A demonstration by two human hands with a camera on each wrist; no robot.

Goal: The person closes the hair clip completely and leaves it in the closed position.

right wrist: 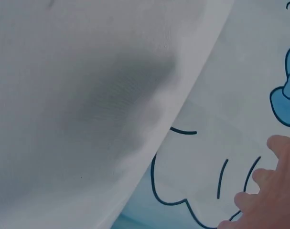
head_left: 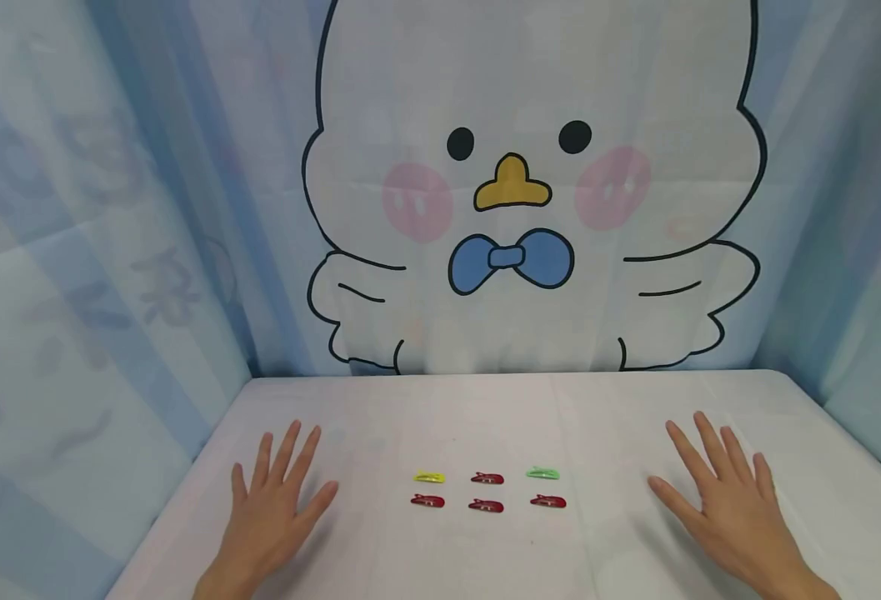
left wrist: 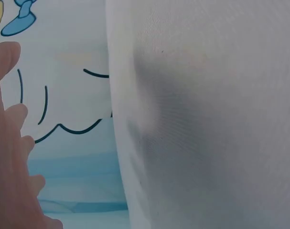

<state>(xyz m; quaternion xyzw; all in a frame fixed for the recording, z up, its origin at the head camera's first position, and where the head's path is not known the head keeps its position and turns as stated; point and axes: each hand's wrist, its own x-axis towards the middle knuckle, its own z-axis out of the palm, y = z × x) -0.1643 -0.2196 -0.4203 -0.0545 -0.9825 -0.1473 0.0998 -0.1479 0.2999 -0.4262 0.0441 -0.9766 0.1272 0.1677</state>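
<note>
Two short rows of hair clips lie at the middle of the white table. The back row has a yellow hair clip (head_left: pixel 429 477), a dark red hair clip (head_left: pixel 488 478) and a green hair clip (head_left: pixel 543 473). In front of them are three more dark red clips, among them the left one (head_left: pixel 428 501), the middle one (head_left: pixel 487 506) and the right one (head_left: pixel 548 502). My left hand (head_left: pixel 269 508) is spread, palm down, left of the clips. On their right, my right hand (head_left: pixel 736 512) is spread likewise. Neither hand touches a clip; both wrist views show shadows on the cloth beneath.
A white cloth covers the table (head_left: pixel 380 558). Behind it hangs a pale curtain (head_left: pixel 515 325) printed with a cartoon bird wearing a blue bow tie. Blue and white curtains (head_left: pixel 72 250) hang at the left and right sides.
</note>
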